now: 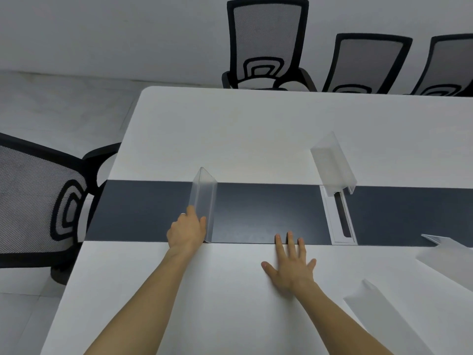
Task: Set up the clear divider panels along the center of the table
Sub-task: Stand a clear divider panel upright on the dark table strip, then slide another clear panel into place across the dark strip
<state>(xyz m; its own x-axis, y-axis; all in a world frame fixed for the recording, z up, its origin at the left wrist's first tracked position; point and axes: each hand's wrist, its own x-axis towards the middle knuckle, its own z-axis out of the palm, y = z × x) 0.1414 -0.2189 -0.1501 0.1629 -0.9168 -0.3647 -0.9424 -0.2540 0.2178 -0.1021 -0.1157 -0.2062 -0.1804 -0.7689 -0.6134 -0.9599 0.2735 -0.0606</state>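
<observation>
upright, folded clear acrylic panel (203,201) in left hand (188,230), matte dark strip (268,213)

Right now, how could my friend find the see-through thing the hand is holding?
Find the dark grey strip running along the middle of the white table. Near its left end stands a clear folded plastic divider panel, crossing the strip. It's the only panel with a hand, the left hand, gripping it.

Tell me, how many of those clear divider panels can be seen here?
4. One panel stands on the dark center strip, held by the left hand. One sits farther back by the cable slot. Two lie near the right edge; more may be out of frame.
</observation>
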